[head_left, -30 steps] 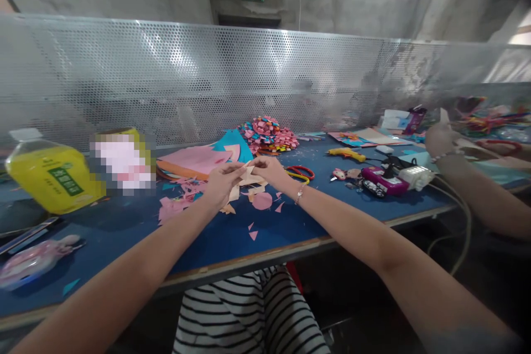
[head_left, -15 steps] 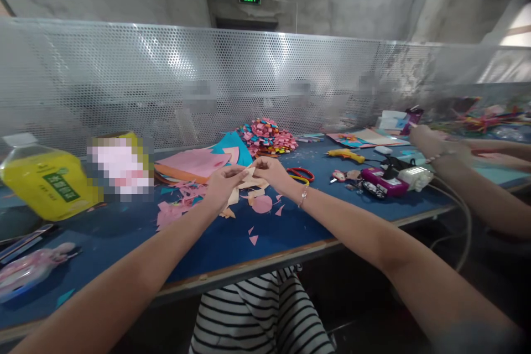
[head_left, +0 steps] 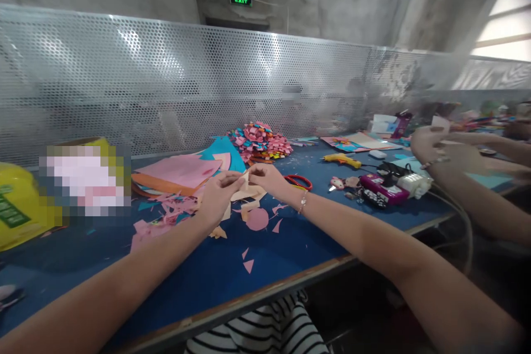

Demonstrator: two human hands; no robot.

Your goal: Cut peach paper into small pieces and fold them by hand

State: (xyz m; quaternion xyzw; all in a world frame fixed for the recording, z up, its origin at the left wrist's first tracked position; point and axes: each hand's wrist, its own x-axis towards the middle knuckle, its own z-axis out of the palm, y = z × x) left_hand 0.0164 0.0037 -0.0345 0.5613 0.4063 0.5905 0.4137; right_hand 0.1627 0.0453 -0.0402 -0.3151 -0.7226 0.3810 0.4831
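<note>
Between my fingertips is a small piece of cream paper [head_left: 246,181], pinched from both sides above the table. My left hand [head_left: 219,193] is closed on its left side. On the right, my right hand [head_left: 267,180], with a bracelet at the wrist, grips the same piece. Beneath them lie cream paper scraps [head_left: 251,204], partly hidden by the hands. A pink paper circle [head_left: 258,219] rests just nearer to me. Pink cuttings [head_left: 166,213] are scattered left of my left hand. Red-and-yellow-handled scissors [head_left: 301,181] lie beyond my right wrist.
Coloured paper sheets [head_left: 178,168] and a heap of folded paper pieces [head_left: 261,141] stand at the back. Rightward are a yellow glue gun [head_left: 342,160], a purple box [head_left: 384,188] and a power strip [head_left: 415,181]. A co-worker's hands [head_left: 431,146] hold paper. A yellow bottle [head_left: 25,204] stands left.
The view has turned slightly, so the things at the left slide toward the frame's edge. Both my hands keep hold of the cream paper. The co-worker's near hand has shifted, and paper shows in it.
</note>
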